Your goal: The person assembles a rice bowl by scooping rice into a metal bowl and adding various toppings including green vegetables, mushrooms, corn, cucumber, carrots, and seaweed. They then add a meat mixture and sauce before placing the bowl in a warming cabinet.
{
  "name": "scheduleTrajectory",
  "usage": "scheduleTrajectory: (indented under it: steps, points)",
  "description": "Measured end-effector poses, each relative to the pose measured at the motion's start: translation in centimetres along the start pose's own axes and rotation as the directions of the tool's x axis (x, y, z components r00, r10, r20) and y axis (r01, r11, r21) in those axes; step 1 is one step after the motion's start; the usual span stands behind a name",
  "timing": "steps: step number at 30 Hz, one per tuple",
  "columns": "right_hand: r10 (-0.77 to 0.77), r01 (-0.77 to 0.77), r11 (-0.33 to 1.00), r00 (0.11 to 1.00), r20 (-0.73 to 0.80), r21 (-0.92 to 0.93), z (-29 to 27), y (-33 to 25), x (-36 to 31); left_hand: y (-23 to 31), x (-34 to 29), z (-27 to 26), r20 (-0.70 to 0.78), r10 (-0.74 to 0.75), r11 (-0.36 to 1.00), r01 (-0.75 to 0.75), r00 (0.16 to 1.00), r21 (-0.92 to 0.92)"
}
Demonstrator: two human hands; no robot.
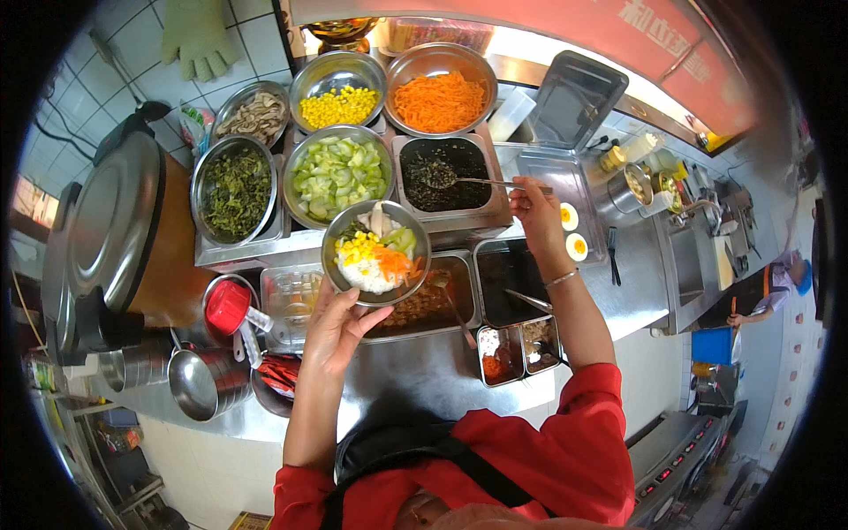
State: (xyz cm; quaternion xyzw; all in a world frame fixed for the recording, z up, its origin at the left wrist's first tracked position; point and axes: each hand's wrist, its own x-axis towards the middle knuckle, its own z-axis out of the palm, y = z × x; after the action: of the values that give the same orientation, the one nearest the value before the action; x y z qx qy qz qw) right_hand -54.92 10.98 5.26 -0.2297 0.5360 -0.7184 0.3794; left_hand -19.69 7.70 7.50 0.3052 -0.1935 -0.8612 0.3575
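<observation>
My left hand (340,327) is wrapped under a round metal bowl (424,254) and tilts it a little. In the bowl lie white rice (360,279), corn kernels, shredded carrot, green vegetables and pale mushroom-like pieces. My right hand (535,214) pinches the handle of a long metal spoon (488,182). The spoon's tip rests in dark, flaky chopped food inside a square metal pan (442,137). Left of that pan stands a bowl of sliced pale-green vegetable (340,177); behind it are bowls of shredded carrot (442,102) and corn (338,108).
Mushrooms (253,117) and dark greens (234,194) fill bowls at the left, beside a large rice cooker (115,238). Nearer me are a stew pan (415,314), a red scoop (228,305) and metal pots. Halved eggs (577,246) lie right; a co-worker (768,296) stands far right.
</observation>
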Motion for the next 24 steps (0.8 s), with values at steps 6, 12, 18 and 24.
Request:
scheduleTrajectory:
  steps: [6,12,18,24]
  points:
    - [-0.039,0.035,0.998,0.995,0.089,0.044,2.6,-4.1,-2.9,-0.3,0.5,0.2,-0.030,-0.003,0.998,0.001,1.000,-0.058]
    - [-0.010,0.001,0.999,0.965,0.262,0.036,5.1,-5.8,-7.0,-0.1,0.8,0.7,-0.042,-0.016,0.998,0.013,0.999,-0.062]
    - [-0.031,0.067,0.994,0.930,0.367,-0.086,5.9,-5.5,-9.3,0.1,0.8,0.9,-0.001,-0.022,0.998,0.022,1.000,-0.054]
    - [-0.104,0.240,0.938,0.885,0.455,-0.251,6.3,-5.7,-10.8,0.0,0.7,1.0,-0.008,-0.020,0.998,0.020,1.000,-0.062]
